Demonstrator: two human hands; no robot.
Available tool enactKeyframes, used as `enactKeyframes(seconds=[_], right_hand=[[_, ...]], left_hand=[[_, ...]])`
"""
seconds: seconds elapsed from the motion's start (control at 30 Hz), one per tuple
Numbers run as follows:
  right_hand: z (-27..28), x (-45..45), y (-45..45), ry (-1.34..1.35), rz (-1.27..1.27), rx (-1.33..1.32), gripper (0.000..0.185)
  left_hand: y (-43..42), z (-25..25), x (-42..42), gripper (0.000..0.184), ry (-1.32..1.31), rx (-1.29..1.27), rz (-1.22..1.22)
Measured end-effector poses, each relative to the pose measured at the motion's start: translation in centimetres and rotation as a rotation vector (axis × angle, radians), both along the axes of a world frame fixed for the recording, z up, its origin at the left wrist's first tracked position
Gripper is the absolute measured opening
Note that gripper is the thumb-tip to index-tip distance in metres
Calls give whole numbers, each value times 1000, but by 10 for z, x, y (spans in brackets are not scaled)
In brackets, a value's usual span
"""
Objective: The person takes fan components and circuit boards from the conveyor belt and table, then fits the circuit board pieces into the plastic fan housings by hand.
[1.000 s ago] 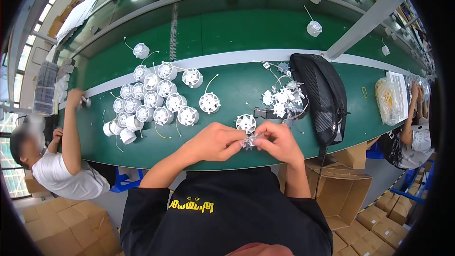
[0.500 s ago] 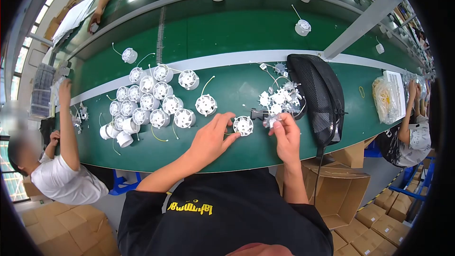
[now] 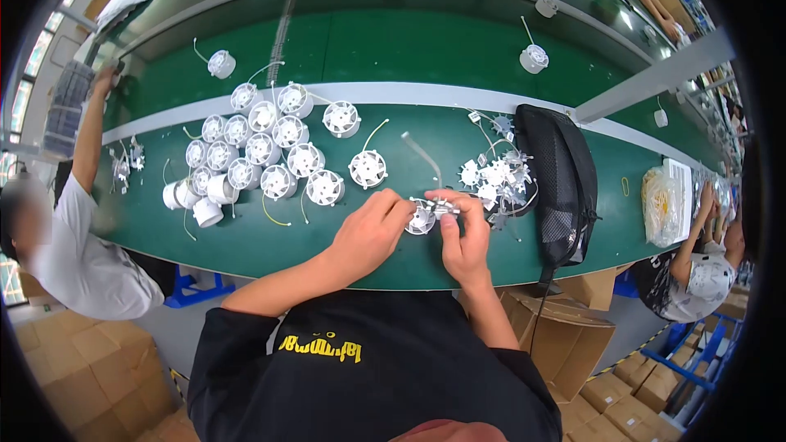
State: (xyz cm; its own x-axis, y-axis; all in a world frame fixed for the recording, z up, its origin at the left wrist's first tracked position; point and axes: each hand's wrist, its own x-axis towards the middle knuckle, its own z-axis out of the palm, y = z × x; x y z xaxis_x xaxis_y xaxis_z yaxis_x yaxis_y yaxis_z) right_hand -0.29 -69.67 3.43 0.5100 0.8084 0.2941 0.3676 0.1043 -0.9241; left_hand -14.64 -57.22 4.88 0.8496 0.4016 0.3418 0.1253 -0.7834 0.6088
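Observation:
My right hand (image 3: 465,233) pinches a small white part with a cable (image 3: 443,207) just above a round white housing (image 3: 420,221) on the green table. My left hand (image 3: 372,225) is closed at the left side of that housing; what its fingertips grip, if anything, is hidden. The cable rises blurred from the part. Another white housing (image 3: 368,168) with a wire lies behind my left hand. Several more housings (image 3: 262,150) stand grouped to the left. A pile of star-shaped white parts (image 3: 499,178) with wires lies to the right of my hands.
A black mesh bag (image 3: 558,188) lies right of the pile. Beyond it are a yellow rubber band (image 3: 625,187) and a plastic bag (image 3: 660,205). A metal post (image 3: 655,78) slants over the table. Co-workers sit at left and right; more housings lie on the far surface.
My right hand has come back from the pile to the housing, now with a cabled part. My left fingers have closed in beside the housing. The view has shifted slightly.

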Motion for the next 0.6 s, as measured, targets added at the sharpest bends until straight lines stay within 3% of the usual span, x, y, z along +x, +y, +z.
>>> enactKeyframes(seconds=[0.07, 0.1, 0.2, 0.33, 0.53, 0.6], right_hand=[[-3, -16, 9, 284, -132, 149, 11], [-6, -19, 12, 286, -129, 142, 11], [-17, -19, 22, -81, -144, -111, 13], [-28, -15, 20, -335, -106, -86, 15], [-26, -15, 21, -314, -102, -118, 16], [-19, -15, 18, -274, -86, -208, 15]], left_hand=[[1, -3, -3, 12, -18, -76, 5], [2, -4, -3, 12, -41, -141, -6], [-1, -9, -11, 11, -49, -257, 0], [1, -14, -21, 9, -11, -425, 61], [19, -18, -16, 10, 113, -751, 101], [16, -18, -15, 10, 95, -692, 99]])
